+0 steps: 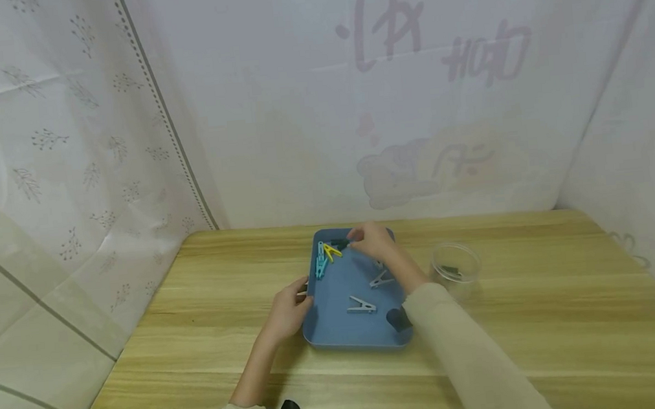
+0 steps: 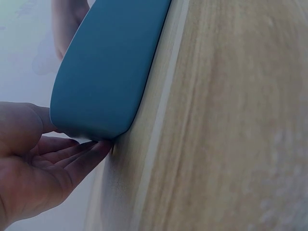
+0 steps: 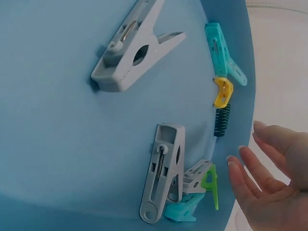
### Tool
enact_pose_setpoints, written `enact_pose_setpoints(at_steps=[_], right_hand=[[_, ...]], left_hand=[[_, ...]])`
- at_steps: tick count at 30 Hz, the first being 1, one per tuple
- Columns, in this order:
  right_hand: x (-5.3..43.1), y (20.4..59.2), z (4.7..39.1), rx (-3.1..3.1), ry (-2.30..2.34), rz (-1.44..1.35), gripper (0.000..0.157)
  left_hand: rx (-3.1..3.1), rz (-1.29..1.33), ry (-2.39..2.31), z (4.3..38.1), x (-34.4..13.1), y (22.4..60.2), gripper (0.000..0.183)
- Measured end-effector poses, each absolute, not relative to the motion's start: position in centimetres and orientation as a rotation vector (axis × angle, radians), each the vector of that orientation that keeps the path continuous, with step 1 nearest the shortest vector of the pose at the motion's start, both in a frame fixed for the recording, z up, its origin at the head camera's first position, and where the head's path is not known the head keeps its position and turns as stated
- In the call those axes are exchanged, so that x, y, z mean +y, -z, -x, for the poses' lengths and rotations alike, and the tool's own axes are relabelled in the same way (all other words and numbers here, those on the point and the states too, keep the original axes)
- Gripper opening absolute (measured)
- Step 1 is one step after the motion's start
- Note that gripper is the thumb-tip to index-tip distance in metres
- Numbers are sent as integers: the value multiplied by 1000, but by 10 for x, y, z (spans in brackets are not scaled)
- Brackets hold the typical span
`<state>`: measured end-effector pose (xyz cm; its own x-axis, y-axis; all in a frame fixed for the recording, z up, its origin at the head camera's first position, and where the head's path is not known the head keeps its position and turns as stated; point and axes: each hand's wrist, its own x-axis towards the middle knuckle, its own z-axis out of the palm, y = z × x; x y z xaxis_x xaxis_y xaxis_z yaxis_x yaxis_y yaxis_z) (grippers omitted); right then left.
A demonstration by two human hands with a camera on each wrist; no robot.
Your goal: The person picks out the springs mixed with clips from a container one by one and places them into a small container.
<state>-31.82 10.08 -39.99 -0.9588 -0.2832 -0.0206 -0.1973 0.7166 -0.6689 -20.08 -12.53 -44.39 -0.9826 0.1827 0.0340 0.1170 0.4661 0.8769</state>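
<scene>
A blue tray (image 1: 338, 327) lies on the table with several plastic clothespins in it. My left hand (image 1: 287, 310) touches the tray's left wall; in the left wrist view its fingers (image 2: 84, 161) lie fairly straight against the tray's lower edge, with the thumb tip hidden. Over the far end of the tray is my right hand (image 1: 373, 241), its fingers loosely bent and empty in the right wrist view. Nearest to it is a dark green spring (image 3: 222, 121), next to a yellow clothespin (image 3: 223, 92) and a teal clothespin (image 3: 217, 50). Grey clothespins (image 1: 362, 305) lie nearer me.
Right of the tray, on the wooden table (image 1: 546, 302), stands a clear round container (image 1: 476, 264) with something dark green inside. A small grey clip, a bright green one (image 3: 210, 185) and another teal clothespin (image 3: 183, 209) cluster by the tray's wall. Patterned curtains (image 1: 298, 135) surround the table.
</scene>
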Motion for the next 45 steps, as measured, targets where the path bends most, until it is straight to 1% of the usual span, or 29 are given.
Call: enact_pose_setpoints(at_steps=[20, 32, 45], right_hand=[[97, 410, 330, 2812, 976, 367, 26], [86, 417, 340, 2823, 887, 420, 27], [81, 424, 346, 2836, 953, 385, 22]], left_hand=[[2622, -273, -1590, 198, -125, 444, 50], [2627, -275, -1587, 199, -128, 443, 50], [2627, -286, -1587, 200, -127, 443, 50]])
